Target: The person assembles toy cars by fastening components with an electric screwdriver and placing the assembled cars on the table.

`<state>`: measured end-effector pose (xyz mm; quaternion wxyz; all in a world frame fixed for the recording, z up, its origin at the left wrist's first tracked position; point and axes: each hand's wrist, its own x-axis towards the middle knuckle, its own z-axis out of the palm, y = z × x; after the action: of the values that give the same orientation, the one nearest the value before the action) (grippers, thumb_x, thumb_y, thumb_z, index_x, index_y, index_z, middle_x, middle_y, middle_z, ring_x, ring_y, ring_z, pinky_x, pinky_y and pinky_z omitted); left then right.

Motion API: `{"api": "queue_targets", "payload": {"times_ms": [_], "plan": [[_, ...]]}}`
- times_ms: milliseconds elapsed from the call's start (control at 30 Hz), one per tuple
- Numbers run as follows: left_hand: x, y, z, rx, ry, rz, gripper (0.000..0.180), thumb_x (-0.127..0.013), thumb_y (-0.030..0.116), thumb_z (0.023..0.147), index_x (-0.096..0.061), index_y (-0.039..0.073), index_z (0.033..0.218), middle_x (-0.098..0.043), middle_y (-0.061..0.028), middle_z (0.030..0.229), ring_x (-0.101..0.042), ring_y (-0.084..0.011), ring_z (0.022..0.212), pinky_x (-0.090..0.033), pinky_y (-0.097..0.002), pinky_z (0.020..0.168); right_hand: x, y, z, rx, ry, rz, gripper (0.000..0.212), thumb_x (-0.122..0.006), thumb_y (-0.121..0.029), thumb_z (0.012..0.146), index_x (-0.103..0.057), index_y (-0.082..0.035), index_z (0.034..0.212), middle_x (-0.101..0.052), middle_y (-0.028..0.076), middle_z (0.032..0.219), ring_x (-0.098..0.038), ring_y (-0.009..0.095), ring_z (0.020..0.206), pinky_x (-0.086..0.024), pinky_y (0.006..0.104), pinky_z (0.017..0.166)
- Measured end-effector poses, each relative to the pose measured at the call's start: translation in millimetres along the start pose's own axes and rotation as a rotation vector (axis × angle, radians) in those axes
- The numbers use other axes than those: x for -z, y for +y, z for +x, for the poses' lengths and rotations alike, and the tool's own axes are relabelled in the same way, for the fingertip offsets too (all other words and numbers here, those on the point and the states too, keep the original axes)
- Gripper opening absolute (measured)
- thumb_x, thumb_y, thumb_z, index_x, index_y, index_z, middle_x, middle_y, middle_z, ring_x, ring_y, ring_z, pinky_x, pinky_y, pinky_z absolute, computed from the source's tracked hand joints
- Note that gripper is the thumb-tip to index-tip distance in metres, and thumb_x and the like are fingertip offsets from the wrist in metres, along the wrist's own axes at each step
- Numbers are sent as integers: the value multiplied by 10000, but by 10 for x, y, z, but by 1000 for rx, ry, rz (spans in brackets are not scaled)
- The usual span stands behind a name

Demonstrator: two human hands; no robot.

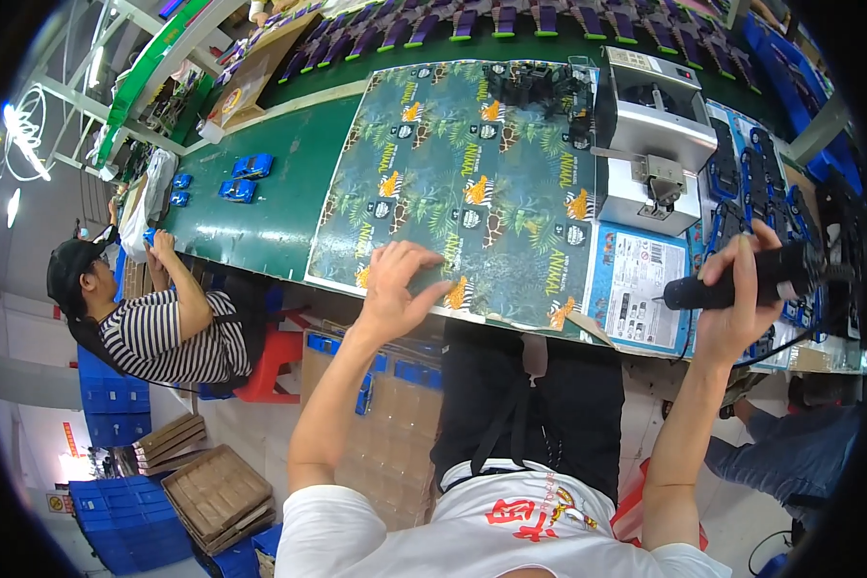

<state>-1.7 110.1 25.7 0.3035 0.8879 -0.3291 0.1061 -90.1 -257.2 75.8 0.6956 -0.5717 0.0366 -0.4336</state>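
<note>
The person's left hand [395, 284] is at the near part of a patterned sheet [520, 255] printed with leaves and animals. Its fingers are loosely bent, with the thumb well apart from them, and no object shows between them; how firmly they press on the sheet cannot be told. The right hand [732, 303] has its fingers wrapped around a black powered screwdriver [778, 275], held roughly level above a blue-and-white printed carton [643, 323], with the thin tip pointing left. A dark cable hangs near the right wrist.

The sheet lies on the green surface [250, 236]. At its far right corner sits a jumble of black parts [539, 85], and just beside its right edge stands a silver and grey machine [660, 135]. Farther right, blue-and-black parts [763, 178] lie close together in rows. To the left of the sheet, 4 small blue cars [252, 166] rest on the surface, in 2 groups of 2. Beyond the surface's far side runs a row of purple pieces with green ends [462, 24].

On the left, a co-worker in a striped shirt [169, 337] holds a small blue piece [150, 236]. Stacked brown trays [217, 491] stand below.
</note>
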Motion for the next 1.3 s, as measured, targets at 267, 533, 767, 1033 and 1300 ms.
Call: {"api": "queue_targets", "payload": {"times_ms": [267, 533, 767, 1033, 1300], "plan": [[-291, 28, 252, -53, 13, 32, 101, -706, 47, 791, -613, 79, 813, -592, -63, 787, -562, -265, 763, -380, -386, 731, 28, -31, -184, 27, -62, -113, 346, -619, -33, 877, -504, 35, 1197, -574, 90, 810, -557, 135, 597, -471, 257, 577], [-353, 1165, 2207, -318, 317, -410, 152, -730, 0, 811, -632, 1, 927, -657, -75, 843, -626, -136, 741, -506, -274, 676, -111, -12, -289, 38, -92, -145, 393, -715, 32, 787, -527, 32, 1133, -580, 56, 760, -552, 92, 636, -429, 224, 597], [-430, 407, 2414, -342, 499, -175, 347, -777, 166, 742, -657, 7, 1026, -666, -158, 1020, -628, -331, 984, -488, -412, 888, 34, 7, -356, 122, -3, -158, 313, -559, 22, 838, -498, 22, 1146, -539, 73, 702, -514, 131, 578, -455, 265, 615], [1832, -2570, 236, 480, 588, 884, 407, -598, 15, 739, -616, 60, 1143, -642, -130, 1152, -577, -352, 1082, -472, -455, 917, 51, 115, -356, 120, -144, -30, 318, -594, -96, 911, -471, 12, 1184, -490, 74, 767, -477, 124, 611, -420, 243, 555], [2091, -3121, -184, 810, 103, 906, 788, -641, 70, 728, -343, 45, 1457, -505, -143, 1408, -412, -351, 1352, -367, -502, 1083, 99, 170, -378, 116, -124, -108, 335, -619, -160, 925, -482, -2, 1187, -491, 68, 768, -485, 116, 607, -411, 229, 553]]}}
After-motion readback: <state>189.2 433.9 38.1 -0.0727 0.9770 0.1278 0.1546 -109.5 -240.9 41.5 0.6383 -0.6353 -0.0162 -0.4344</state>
